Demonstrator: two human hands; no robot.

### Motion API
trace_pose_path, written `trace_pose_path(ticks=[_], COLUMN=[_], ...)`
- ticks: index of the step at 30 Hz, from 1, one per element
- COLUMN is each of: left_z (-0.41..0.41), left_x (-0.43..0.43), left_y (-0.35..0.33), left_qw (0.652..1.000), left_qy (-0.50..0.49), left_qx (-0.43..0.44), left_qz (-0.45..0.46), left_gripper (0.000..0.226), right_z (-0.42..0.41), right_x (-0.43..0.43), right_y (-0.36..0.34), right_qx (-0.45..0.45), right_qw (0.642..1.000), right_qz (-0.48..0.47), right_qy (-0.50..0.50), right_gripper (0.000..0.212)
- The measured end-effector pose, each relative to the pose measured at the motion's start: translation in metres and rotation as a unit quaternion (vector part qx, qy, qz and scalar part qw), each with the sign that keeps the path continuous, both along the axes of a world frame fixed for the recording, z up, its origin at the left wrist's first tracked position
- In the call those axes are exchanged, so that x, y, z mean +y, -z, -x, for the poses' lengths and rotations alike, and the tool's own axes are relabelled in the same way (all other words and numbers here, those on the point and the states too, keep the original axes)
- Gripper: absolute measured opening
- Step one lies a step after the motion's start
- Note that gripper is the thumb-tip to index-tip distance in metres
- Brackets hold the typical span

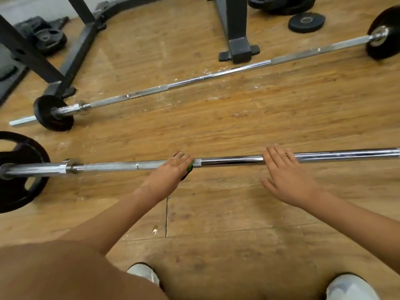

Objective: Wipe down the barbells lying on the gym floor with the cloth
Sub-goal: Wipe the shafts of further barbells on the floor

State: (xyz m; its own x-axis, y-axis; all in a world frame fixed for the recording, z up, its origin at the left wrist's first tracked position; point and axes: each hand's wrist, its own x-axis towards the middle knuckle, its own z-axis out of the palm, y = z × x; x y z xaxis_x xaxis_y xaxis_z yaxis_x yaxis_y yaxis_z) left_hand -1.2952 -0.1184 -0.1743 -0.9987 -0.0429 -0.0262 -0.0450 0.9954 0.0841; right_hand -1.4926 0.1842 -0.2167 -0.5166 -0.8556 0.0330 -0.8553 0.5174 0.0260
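Two chrome barbells lie on the wooden floor. The near barbell [227, 160] runs left to right in front of me, with a black plate [19, 187] on its left end. My left hand [171, 169] is wrapped over its shaft and holds a dark cloth with a green edge [188, 167] against the bar; most of the cloth is hidden under the hand. My right hand [285, 174] rests flat on the shaft further right, fingers straight. The far barbell [194, 80] lies diagonally behind, with a black plate at each end.
A black rack frame [71, 55] stands at the back left and a bench foot [238, 48] at the back middle. Loose black plates [306, 21] lie at the back right and others at the back left. My shoes [350, 289] are at the bottom edge.
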Motion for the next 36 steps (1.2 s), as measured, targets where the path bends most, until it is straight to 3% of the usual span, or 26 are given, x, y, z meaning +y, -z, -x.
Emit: trace_pose_path(ticks=[5, 9, 12, 16, 20, 24, 27, 31, 36], left_z=[0.017, 0.033, 0.038, 0.035, 0.042, 0.059, 0.077, 0.083, 0.050], left_x=[-0.012, -0.019, -0.018, -0.008, -0.008, 0.001, 0.034, 0.041, 0.004], left_y=[0.010, 0.009, 0.009, 0.024, 0.030, 0.033, 0.028, 0.027, 0.034], left_qw=[0.999, 0.995, 0.993, 0.992, 0.985, 0.974, 0.963, 0.967, 0.984], left_qy=[0.042, 0.089, 0.087, 0.100, 0.134, 0.197, 0.235, 0.209, 0.126], left_qx=[0.003, 0.031, 0.070, 0.068, 0.087, 0.102, 0.131, 0.144, 0.099], left_qz=[-0.009, -0.015, -0.033, -0.046, -0.063, -0.038, -0.020, -0.033, -0.077], left_gripper=[0.054, 0.071, 0.055, 0.057, 0.045, 0.063, 0.054, 0.061, 0.071], right_z=[0.007, 0.008, 0.003, 0.000, -0.009, -0.017, -0.022, -0.020, -0.024], right_x=[-0.006, -0.013, -0.017, -0.022, -0.026, -0.025, -0.025, -0.027, -0.029], right_y=[-0.009, -0.016, -0.018, -0.018, -0.015, -0.011, -0.012, -0.016, -0.015], right_qx=[-0.021, -0.025, -0.018, -0.045, -0.046, -0.034, -0.038, -0.054, -0.072], right_qw=[0.999, 1.000, 0.999, 0.997, 0.994, 0.993, 0.992, 0.992, 0.986], right_qz=[-0.023, 0.002, 0.033, 0.044, 0.061, 0.055, 0.034, -0.002, -0.012], right_qy=[-0.010, -0.008, 0.021, 0.047, 0.082, 0.103, 0.116, 0.116, 0.147], right_gripper=[0.072, 0.068, 0.064, 0.059, 0.059, 0.061, 0.065, 0.072, 0.079])
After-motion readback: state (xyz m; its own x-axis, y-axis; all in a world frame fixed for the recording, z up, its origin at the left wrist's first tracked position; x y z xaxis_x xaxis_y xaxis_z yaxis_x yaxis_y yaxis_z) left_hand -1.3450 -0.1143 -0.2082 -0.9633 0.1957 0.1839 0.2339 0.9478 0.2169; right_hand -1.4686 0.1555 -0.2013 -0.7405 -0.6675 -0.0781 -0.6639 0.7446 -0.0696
